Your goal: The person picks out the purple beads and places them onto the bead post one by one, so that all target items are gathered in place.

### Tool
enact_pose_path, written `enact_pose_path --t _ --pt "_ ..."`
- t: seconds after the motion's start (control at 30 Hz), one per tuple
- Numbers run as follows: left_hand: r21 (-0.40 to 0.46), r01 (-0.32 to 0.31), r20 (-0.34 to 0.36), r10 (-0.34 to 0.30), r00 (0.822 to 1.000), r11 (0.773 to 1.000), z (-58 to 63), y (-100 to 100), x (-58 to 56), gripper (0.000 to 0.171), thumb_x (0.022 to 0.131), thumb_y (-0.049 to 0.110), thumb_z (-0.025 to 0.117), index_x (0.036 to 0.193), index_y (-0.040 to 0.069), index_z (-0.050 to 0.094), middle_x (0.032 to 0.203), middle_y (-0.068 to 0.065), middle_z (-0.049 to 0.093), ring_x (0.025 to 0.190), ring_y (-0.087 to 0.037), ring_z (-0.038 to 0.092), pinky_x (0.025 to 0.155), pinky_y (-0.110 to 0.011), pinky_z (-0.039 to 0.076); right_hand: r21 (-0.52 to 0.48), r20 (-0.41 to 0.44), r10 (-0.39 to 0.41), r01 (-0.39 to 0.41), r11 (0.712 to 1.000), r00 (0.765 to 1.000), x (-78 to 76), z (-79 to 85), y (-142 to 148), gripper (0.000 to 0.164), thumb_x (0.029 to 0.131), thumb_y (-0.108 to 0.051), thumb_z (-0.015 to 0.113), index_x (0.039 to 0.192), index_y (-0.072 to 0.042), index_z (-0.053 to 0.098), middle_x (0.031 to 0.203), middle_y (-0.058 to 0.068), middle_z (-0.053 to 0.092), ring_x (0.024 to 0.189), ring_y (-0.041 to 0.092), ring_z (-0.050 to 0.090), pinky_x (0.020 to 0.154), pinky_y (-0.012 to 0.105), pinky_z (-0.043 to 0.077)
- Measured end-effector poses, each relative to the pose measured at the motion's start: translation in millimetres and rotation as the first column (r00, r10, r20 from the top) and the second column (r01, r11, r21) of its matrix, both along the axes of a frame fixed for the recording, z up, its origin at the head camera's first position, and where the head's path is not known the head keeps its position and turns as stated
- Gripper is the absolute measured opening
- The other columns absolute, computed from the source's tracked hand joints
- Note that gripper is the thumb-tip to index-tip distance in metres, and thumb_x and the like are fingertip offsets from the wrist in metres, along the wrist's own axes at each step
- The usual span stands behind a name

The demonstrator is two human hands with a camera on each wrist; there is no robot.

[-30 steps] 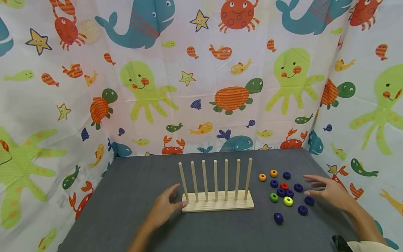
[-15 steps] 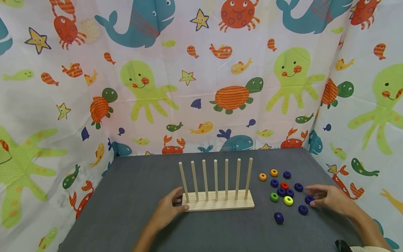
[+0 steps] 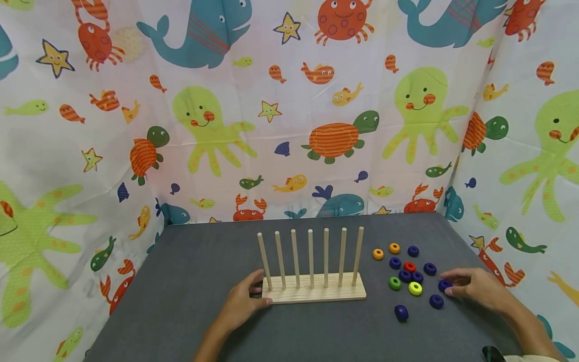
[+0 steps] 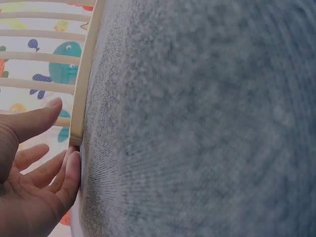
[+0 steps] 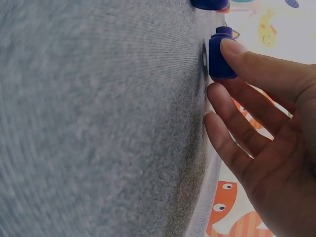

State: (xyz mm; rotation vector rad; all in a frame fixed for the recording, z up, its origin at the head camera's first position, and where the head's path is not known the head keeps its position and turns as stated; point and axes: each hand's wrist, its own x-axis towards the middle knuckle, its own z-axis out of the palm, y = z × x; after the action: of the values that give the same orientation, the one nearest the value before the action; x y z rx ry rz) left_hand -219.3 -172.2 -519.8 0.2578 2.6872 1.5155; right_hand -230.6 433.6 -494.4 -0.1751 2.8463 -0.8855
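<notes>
A pale wooden peg rack point(image 3: 314, 291), a flat base with a row of upright bare pegs, stands mid-table. My left hand point(image 3: 242, 301) holds its left end, thumb at the front corner and fingers behind. In the left wrist view the fingertips touch the end of the base point(image 4: 81, 98). On the right, my right hand point(image 3: 481, 289) has thumb and forefinger on either side of a blue ring bead point(image 3: 445, 285). That bead point(image 5: 221, 59) appears pinched in the right wrist view, the other fingers loosely bent below it.
Loose beads lie between rack and right hand: several blue ones, two orange point(image 3: 377, 254), a red point(image 3: 409, 266), a green point(image 3: 394, 283) and a yellow point(image 3: 414, 288). Nearest the front is a blue bead point(image 3: 401, 312). A sea-animal curtain point(image 3: 289, 125) borders the grey table point(image 3: 203, 261).
My right hand has come down from above the table to the blue bead at the right. My left hand has shifted slightly right onto the rack's end. Rack and beads stay in place.
</notes>
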Motion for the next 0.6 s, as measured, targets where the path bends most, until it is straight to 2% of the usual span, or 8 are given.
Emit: enact_pose_path --t 0.27,0.6 --pt "0.023 0.036 0.004 -0.036 0.999 0.999 -0.8 -1.1 1.5 0.087 0.079 0.002 0.090 0.156 0.004 0.050 0.155 -0.021 0.055 0.126 -0.039 0.063 0.094 -0.049 0.058 -0.015 0.010 -0.034 0.034 0.999 0.999 -0.4 9.1 -8.3 0.047 0.098 -0.036 0.077 0.131 -0.002 0.073 0.112 0.008 0.075 0.096 0.020 0.064 0.071 0.029 0.052" --pt "0.035 0.030 -0.014 -0.030 0.999 0.999 -3.7 -1.9 1.5 0.085 0.077 -0.010 0.086 0.153 0.003 0.051 0.151 -0.024 0.057 0.123 -0.042 0.064 0.087 -0.037 0.061 -0.022 -0.064 -0.041 0.040 0.999 0.997 1.8 26.5 -32.2 0.051 0.098 -0.041 0.077 0.131 -0.003 0.073 0.118 0.012 0.074 0.102 0.025 0.066 0.078 0.032 0.055"
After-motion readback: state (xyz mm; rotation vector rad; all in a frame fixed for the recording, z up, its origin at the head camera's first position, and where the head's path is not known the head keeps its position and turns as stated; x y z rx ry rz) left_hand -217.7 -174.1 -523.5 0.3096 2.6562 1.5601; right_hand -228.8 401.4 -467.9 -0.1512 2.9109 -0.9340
